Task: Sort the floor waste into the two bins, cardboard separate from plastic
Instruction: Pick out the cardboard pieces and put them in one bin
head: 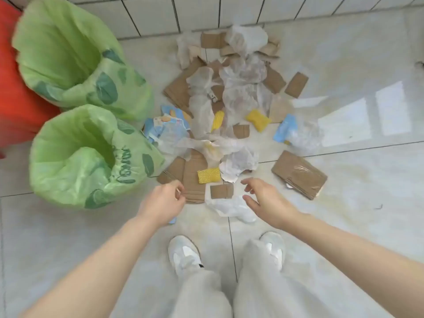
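L hand [161, 199] hangs over the near edge of the waste pile, fingers loosely curled, thumb close to forefinger; it looks like nothing is gripped, tips just above or brushing a flat cardboard piece [193, 177] at about 12 o'clock from it. R hand [263, 198] is released, fingers spread and half bent, palm facing in toward L, hovering over a crumpled clear plastic bag [229, 206] at its 9 o'clock; contact can't be told. Both forearms are bare and reach fwd and down from the lower corners, wrists about level.

Two bins w/ green liners sit at 9–11 o'clock of the pile: near bin [91, 157] and far bin [75, 58], both open-mouthed. Dark green leaf print plus script lettering on the near liner, not legible. A red object [20, 99] stands behind them.

The pile [229, 99] runs from the hands to the tiled wall [206, 12] at 12 o'clock: brown cardboard scraps mixed w/ clear and white plastic film. Yellow foam net pieces [208, 175] lie within it, also blue printed wrappers [285, 128]; print too blurred to read. A bigger cardboard slab [298, 174] lies at 2 o'clock of R hand, apart from the rest. White shoes [183, 253] and pale trousers at 6 o'clock on the tile floor [355, 226].
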Motion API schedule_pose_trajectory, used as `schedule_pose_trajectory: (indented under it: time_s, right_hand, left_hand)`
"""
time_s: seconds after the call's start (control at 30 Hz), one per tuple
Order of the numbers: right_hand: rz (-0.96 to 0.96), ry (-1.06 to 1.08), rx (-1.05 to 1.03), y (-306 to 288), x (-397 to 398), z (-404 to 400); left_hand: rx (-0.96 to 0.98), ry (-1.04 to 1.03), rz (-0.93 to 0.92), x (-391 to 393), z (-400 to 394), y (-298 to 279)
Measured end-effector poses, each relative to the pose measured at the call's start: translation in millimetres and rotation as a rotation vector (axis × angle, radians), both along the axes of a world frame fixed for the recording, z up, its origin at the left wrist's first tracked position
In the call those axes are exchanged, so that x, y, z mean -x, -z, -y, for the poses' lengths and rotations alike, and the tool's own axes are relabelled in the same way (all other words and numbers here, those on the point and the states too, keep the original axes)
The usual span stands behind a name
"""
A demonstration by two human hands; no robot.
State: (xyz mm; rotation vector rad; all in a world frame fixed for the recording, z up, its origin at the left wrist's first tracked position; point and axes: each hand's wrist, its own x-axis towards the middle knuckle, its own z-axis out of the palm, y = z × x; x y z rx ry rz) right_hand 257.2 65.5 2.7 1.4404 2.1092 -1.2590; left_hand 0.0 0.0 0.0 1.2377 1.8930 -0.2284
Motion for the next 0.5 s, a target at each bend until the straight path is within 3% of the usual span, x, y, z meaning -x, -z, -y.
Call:
schedule_pose_trajectory:
  time_s: [0.17,0.27,0.37,0.5]
  right_hand:
    - [-0.015,-0.139,-0.038,114,16,-6]
    - [-0.044,-0.192,-0.137,165,26,-2]
    - [-0.041,-0.340,-0.366,202,35,13]
    - [-0.041,-0.333,-0.498,224,35,26]
  left_hand:
    - [0.025,0.190,-0.149,14,-11,100]
    - [-0.075,0.057,-0.131,13,-17,153]
    - [-0.206,-0.070,-0.133,9,-19,196]
    - [-0.370,-0.093,-0.214,2,-13,214]
